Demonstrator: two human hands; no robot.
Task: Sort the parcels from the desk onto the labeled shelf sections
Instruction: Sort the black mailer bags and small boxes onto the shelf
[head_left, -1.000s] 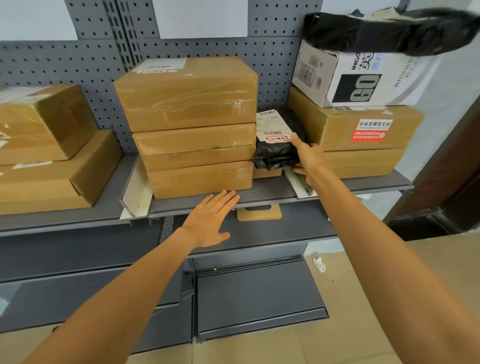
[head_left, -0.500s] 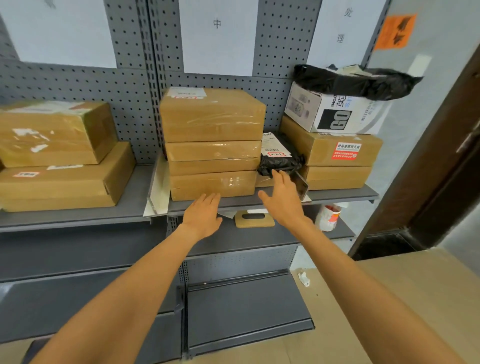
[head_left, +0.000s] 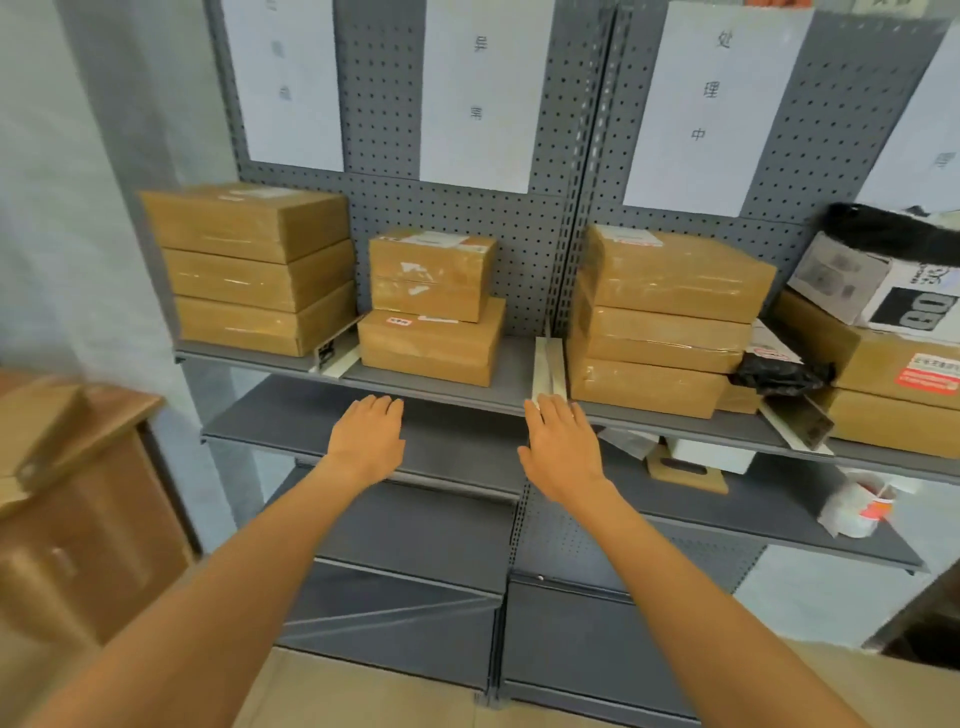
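My left hand (head_left: 368, 441) and my right hand (head_left: 563, 447) hover empty, fingers spread, just in front of the grey shelf (head_left: 675, 422). On the shelf stand stacks of brown taped parcels: a far-left stack (head_left: 254, 270), a smaller middle stack (head_left: 431, 306) and a taller stack (head_left: 670, 317) right of the upright. A black bagged parcel (head_left: 779, 371) with a white label lies wedged between that stack and the right-hand boxes (head_left: 883, 395). White paper labels (head_left: 480, 93) hang on the pegboard above the sections.
A wooden desk (head_left: 78, 467) with a brown parcel (head_left: 36, 415) on it stands at the left. White dividers (head_left: 548, 364) split the shelf. A white printed box (head_left: 878, 291) topped by a black bag sits far right. The lower shelf (head_left: 727, 499) holds small items.
My right hand has let go of the black bagged parcel and drawn back from the shelf. The view has swung left and pulled back, bringing the left stacks and the desk into sight.
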